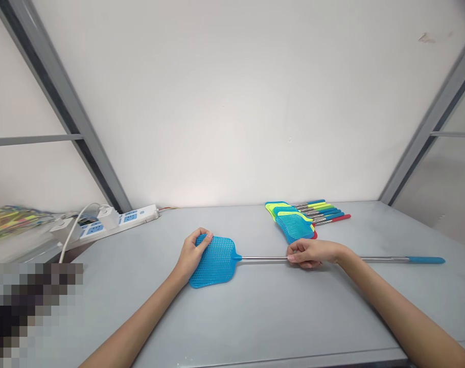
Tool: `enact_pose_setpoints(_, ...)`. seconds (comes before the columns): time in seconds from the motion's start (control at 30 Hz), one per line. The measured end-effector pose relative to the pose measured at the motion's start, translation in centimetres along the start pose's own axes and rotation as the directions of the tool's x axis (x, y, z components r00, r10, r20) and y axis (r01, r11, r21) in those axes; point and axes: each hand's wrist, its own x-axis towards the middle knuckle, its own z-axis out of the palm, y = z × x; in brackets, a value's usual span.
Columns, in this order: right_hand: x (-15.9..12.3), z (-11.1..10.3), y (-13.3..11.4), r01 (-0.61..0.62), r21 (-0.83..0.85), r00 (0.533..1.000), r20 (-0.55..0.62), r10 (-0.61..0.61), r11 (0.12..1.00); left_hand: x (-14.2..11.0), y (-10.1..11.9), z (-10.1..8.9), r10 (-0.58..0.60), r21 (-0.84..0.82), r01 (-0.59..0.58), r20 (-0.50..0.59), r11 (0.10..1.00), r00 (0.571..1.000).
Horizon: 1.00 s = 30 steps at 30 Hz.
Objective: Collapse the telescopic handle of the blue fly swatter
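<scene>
Blue plastic fly swatter (pixel 216 261) | lying flat mid-worktop (pixel 294 317) | mesh head pointing left | steel handle (pixel 324 259) stretching right | blue grip (pixel 426 260) nearing right edge

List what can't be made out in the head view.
Head view:
Steel handle: the right hand covers part.
Blue mesh head: the left hand covers part.
Stacked swatters: upper ones hide lower ones.
Lower-left pixelated patch: masks what's there.
Multicoloured bundle: blurred, cut by left edge.

Indoor work booth, a bench-style workspace being shown
A grey table (pixel 255 317) is being enclosed by 3 white panels (pixel 232 102) in metal frames (pixel 60 102), with a power strip (pixel 129 220) being kept alongside.
</scene>
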Motion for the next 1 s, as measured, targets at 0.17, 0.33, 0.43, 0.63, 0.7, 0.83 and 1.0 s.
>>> enact_pose_setpoints(0.17, -0.1, 0.1, -0.1, 0.015, -0.007, 0.998, -0.055, -0.015, 1.000, 0.1, -0.2, 0.2, 0.011, 0.044, -0.011, -0.014, 0.999, 1.000)
enact_pose_setpoints(0.33, -0.3, 0.0, -0.1, 0.021, -0.052, 0.994, -0.106, -0.027, 0.998, 0.3, -0.3, 0.1, 0.024, 0.074, -0.023, -0.010, 0.997, 1.000)
enact_pose_setpoints(0.43, -0.3, 0.1, -0.2, 0.016, -0.080, 0.991, -0.133, -0.027, 0.997, 0.6, -0.3, -0.3, 0.032, 0.096, -0.032, -0.002, 0.995, 0.999)
enact_pose_setpoints(0.63, -0.8, -0.6, -0.2, 0.000, -0.118, 0.986, -0.163, -0.019, 0.993, 1.7, -0.3, -2.1, 0.039, 0.193, -0.033, -0.027, 0.981, 0.999)
enact_pose_setpoints(0.7, -1.2, -1.0, 0.0, -0.008, -0.129, 0.985, -0.175, -0.014, 0.992, 1.8, -0.3, -2.6, 0.036, 0.237, -0.023, -0.050, 0.971, 0.998)
enact_pose_setpoints(0.83, -1.5, -1.7, 0.5, -0.048, -0.160, 0.978, -0.210, 0.013, 0.986, 1.7, -0.4, -2.9, 0.030, 0.304, 0.000, -0.092, 0.953, 0.995)
enact_pose_setpoints(1.0, -1.2, -1.4, 0.6, -0.018, -0.174, 0.985, -0.174, -0.013, 0.985, 1.3, -0.6, -2.3, 0.010, 0.342, 0.045, -0.158, 0.939, 0.987)
